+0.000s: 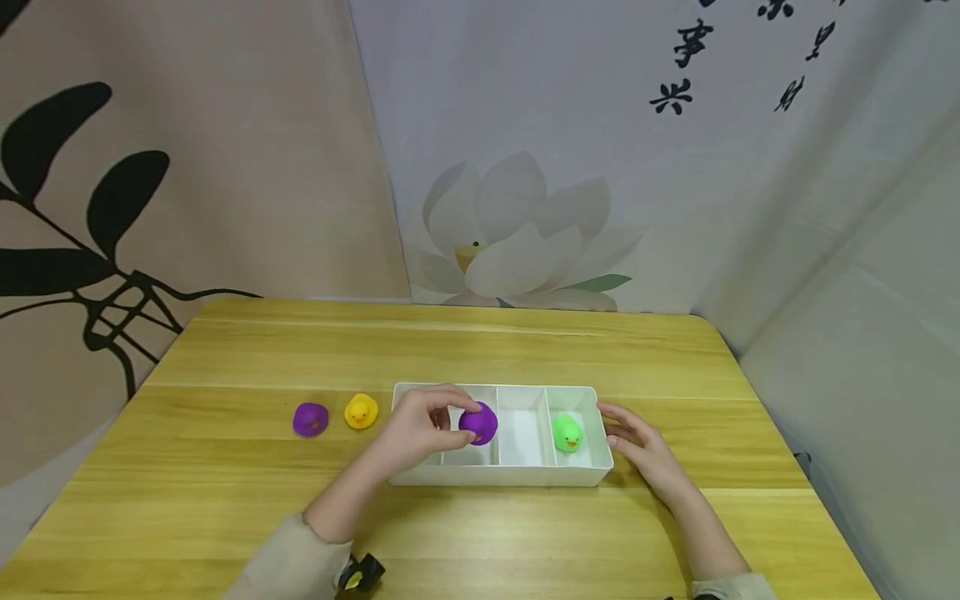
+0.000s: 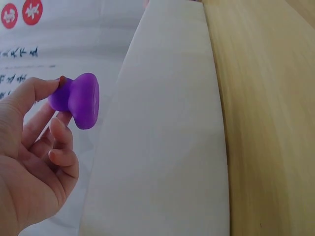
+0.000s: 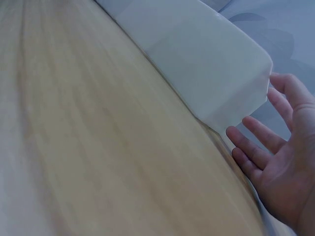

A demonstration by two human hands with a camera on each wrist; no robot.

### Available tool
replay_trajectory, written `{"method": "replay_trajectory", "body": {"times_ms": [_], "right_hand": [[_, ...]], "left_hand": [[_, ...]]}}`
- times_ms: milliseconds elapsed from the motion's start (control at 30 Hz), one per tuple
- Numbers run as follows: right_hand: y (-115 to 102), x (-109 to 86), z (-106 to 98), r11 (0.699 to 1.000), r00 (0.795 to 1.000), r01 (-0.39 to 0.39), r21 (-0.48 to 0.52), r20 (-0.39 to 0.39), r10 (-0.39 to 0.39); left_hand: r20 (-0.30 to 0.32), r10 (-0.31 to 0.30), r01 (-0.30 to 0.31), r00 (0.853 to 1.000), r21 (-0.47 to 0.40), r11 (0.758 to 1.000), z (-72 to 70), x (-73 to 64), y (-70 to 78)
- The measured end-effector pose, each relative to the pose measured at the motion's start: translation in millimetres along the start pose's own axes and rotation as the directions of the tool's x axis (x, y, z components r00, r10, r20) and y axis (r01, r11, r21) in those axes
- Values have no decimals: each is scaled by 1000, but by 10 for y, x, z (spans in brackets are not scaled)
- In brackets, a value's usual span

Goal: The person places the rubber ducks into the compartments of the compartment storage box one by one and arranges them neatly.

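Observation:
Between thumb and fingers my left hand [image 1: 418, 429] pinches a purple rubber duck [image 1: 480, 423], held over the left part of a white divided box [image 1: 495, 476]. In the left wrist view the purple duck [image 2: 84, 101] shows its flat base, above the box's front wall [image 2: 162, 123]. A green rubber duck [image 1: 567, 433] sits in the rightmost compartment. At the box's right end rests my right hand [image 1: 647, 450], fingers fairly straight against the end wall; the right wrist view shows this hand [image 3: 280, 157] beside the box corner. The leftmost compartment is mostly hidden by my left hand.
Left of the box, a yellow rubber duck [image 1: 361, 412] and another purple duck [image 1: 311, 419] stand on the wooden table [image 1: 480, 542]. Behind the table's far edge hangs a printed curtain [image 1: 525, 125]; more curtain covers the right side.

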State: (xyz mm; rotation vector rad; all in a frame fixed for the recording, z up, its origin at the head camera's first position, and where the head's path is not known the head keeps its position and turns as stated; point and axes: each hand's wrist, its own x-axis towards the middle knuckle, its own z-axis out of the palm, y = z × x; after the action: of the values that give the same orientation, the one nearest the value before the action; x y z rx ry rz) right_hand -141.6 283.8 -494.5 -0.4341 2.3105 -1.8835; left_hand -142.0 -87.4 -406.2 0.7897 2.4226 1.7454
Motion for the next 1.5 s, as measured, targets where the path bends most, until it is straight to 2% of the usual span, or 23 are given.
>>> {"method": "replay_trajectory", "body": {"times_ms": [400,767,1067,1267,1500], "right_hand": [[-5,-1,-1,1000,1000,8,15,4,-8],[-6,-5,-17,1000,1000,7,4,2,-7],[2,-2,-20,1000,1000,0,5,5,0],[-7,3,-13,1000,1000,-1,8,3,1],[-11,-2,-8,1000,1000,6,7,5,-6]], "left_hand": [[46,-5,4,999,30,1000,249,201,59],[58,-49,45,997,71,996,411,323,48],[93,-110,100,990,105,989,483,404,-15],[112,-149,136,982,115,984,509,447,-107],[127,-173,158,977,123,980,529,475,-143]]}}
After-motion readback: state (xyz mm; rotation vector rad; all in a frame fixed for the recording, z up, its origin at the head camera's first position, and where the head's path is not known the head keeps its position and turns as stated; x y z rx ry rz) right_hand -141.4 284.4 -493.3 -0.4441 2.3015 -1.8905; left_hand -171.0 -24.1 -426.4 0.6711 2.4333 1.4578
